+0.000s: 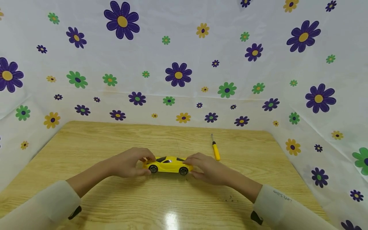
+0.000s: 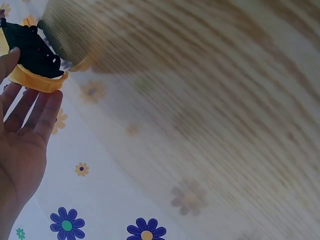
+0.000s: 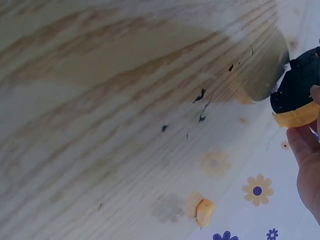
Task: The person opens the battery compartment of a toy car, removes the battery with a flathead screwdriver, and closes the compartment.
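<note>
A yellow toy car with dark windows and black wheels is side-on at the middle of the table, between both hands. My left hand grips its left end, fingers over the top and thumb low near the wheel. At the other end, my right hand holds it likewise, fingers on top and thumb below. The left wrist view shows the car's black underside with the left thumb against it and fingers along the yellow body. Part of the same dark base appears beside the right fingers in the right wrist view.
Behind the right hand lies a screwdriver with a yellow and black handle, its tip toward the back. Small dark marks dot the wooden table below the right forearm. A flower-printed white cloth encloses the back and sides.
</note>
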`<state>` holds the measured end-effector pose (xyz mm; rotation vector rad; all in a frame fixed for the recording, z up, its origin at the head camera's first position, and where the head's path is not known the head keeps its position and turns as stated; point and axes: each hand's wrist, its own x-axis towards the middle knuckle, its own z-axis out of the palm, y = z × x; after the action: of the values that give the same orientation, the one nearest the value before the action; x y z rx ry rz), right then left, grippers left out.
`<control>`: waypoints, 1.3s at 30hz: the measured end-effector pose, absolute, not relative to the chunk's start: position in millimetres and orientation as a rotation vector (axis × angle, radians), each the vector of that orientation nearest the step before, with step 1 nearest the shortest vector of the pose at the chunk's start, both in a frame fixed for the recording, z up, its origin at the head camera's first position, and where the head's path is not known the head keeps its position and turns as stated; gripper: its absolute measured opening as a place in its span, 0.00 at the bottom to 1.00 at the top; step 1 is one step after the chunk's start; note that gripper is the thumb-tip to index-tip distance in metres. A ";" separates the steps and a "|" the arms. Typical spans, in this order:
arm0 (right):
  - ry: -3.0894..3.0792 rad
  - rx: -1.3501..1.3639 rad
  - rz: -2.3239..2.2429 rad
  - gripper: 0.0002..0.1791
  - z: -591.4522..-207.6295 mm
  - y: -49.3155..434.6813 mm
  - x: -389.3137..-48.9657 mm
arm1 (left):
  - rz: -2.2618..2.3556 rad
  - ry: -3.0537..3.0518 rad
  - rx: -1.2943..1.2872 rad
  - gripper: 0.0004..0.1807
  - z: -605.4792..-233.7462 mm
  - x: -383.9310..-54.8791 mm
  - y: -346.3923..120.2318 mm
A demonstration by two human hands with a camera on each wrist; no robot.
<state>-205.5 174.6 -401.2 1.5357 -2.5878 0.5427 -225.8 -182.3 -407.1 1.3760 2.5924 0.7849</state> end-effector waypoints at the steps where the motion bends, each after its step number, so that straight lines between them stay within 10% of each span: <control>1: -2.602 1.525 0.562 0.21 -401.1 174.5 -206.6 | 0.802 2.586 1.368 0.20 -408.2 -227.1 -182.4; 39: -2.766 1.017 1.399 0.16 -407.6 174.8 -236.6 | 1.277 2.439 0.799 0.16 -413.8 -256.1 -187.0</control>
<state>-236.6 174.8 -407.6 1.0171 -2.7656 1.3994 -256.1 -187.0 -413.8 0.7990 2.4393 1.2771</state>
